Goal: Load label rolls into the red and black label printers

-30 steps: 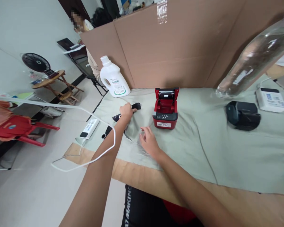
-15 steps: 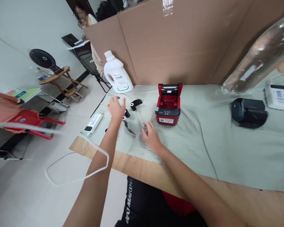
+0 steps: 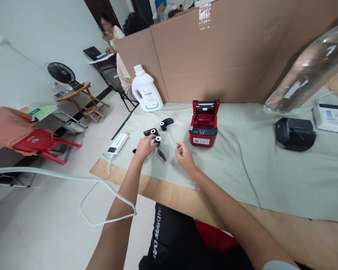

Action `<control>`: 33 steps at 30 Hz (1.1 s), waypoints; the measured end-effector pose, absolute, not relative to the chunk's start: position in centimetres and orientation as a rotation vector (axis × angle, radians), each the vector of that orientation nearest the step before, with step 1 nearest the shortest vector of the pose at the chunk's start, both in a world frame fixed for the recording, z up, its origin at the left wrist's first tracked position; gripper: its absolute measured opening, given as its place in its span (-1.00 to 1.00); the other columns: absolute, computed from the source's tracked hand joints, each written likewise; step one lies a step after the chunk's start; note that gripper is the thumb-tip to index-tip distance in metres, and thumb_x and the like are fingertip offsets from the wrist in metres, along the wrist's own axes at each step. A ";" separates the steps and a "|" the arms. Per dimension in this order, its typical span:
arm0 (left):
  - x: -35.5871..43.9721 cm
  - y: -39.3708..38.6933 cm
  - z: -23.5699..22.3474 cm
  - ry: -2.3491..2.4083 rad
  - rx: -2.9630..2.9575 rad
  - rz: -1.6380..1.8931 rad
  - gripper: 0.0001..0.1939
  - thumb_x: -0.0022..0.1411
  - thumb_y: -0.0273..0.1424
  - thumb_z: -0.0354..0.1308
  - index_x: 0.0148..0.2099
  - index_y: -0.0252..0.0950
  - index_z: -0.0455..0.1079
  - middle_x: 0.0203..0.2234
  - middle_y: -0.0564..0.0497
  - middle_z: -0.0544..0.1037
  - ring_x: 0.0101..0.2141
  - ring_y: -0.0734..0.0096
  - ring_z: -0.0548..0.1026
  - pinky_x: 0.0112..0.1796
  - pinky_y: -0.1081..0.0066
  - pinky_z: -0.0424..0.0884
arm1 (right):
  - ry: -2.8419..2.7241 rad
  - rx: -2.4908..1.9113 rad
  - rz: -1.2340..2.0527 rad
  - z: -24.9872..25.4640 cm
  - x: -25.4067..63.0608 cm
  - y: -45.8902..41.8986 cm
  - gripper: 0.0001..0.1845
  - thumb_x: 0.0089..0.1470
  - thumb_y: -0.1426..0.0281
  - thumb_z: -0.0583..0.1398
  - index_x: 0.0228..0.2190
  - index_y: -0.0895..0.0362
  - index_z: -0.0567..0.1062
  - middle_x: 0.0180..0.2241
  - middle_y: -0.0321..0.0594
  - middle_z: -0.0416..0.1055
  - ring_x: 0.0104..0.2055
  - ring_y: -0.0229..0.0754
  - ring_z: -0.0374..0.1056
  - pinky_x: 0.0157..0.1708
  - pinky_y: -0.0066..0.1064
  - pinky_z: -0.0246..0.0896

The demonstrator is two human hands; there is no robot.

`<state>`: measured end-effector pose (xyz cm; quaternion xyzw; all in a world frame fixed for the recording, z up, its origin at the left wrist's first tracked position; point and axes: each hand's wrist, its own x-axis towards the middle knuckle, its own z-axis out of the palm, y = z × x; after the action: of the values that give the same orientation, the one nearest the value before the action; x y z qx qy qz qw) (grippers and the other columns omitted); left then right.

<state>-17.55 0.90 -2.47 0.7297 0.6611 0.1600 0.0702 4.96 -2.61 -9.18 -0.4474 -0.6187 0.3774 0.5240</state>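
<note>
My left hand (image 3: 144, 148) is closed at the fingertips on a small black roll (image 3: 158, 139) with a white core, whose loose dark tail hangs toward the table's front. Just behind it lies a second black roll (image 3: 153, 131), and a third black roll (image 3: 162, 124) with its end unrolled sits farther back. Over the cloth, right of these rolls, my right hand (image 3: 185, 156) hovers with fingers loosely bent and nothing visible in them. A red and black printer (image 3: 203, 137), its lid raised, stands just beyond the right hand.
A white jug (image 3: 148, 92) leans near the cardboard wall (image 3: 214, 56). White power banks or boxes lie left (image 3: 118, 144) and right (image 3: 331, 117). A black device (image 3: 295, 134) and a clear plastic wrap (image 3: 301, 71) are at right. A white cable (image 3: 112, 187) loops at left.
My left hand has come down toward me from above the rolls and closed on one. My right hand stays near the printer, its fingers a little more bent. The camera view has shifted slightly.
</note>
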 end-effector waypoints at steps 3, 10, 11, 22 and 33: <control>-16.4 1.3 -2.4 1.912 2.240 0.420 -0.70 0.23 -0.38 0.21 0.03 -0.12 0.45 -0.01 -0.07 0.63 0.03 0.06 0.55 0.07 0.17 0.40 | -1.445 -1.056 0.912 -9.3 5.0 -2.5 -0.73 0.14 0.36 0.10 -0.11 0.13 0.42 -0.20 -0.22 0.35 -0.47 -0.31 0.24 -0.38 -0.38 0.21; -14.8 1.8 -2.2 1.693 2.178 0.682 -0.66 0.18 -0.42 0.23 0.03 -0.20 0.50 0.01 -0.13 0.61 0.03 0.08 0.56 0.12 0.13 0.41 | -1.223 -1.047 1.032 -9.1 5.1 -2.3 -0.74 0.10 0.29 0.12 -0.17 0.12 0.43 -0.30 -0.26 0.39 -0.47 -0.28 0.23 -0.42 -0.41 0.18; -14.4 2.0 -1.7 1.632 2.108 0.803 -0.67 0.18 -0.39 0.24 0.02 -0.22 0.51 0.01 -0.13 0.61 0.02 0.10 0.56 0.13 0.13 0.41 | -1.165 -1.052 1.042 -9.0 5.2 -2.3 -0.76 0.10 0.28 0.13 -0.20 0.12 0.43 -0.32 -0.26 0.40 -0.45 -0.27 0.24 -0.40 -0.40 0.19; -3.0 8.0 8.0 0.987 1.934 0.966 -0.63 0.09 -0.39 0.37 -0.01 -0.24 0.56 -0.11 -0.07 0.64 -0.03 0.15 0.58 0.00 0.22 0.49 | -0.772 -1.100 1.096 -8.5 5.8 -1.9 -0.87 0.04 0.29 0.09 -0.37 0.09 0.35 -0.53 -0.35 0.23 -0.49 -0.26 0.12 -0.49 -0.44 0.09; 4.9 13.6 4.2 1.280 2.701 0.142 -0.67 0.14 -0.49 0.28 -0.02 -0.20 0.62 -0.08 -0.11 0.66 -0.03 0.01 0.57 -0.04 0.23 0.44 | -0.885 -1.097 1.133 -8.0 5.9 -2.5 -0.87 -0.01 0.32 0.07 -0.38 0.07 0.37 -0.55 -0.38 0.22 -0.52 -0.26 0.09 -0.54 -0.45 0.02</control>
<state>4.94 13.61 4.19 0.9002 0.4265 0.0472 0.0747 5.94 -2.54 -8.01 -0.4768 -0.3846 0.4923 0.6184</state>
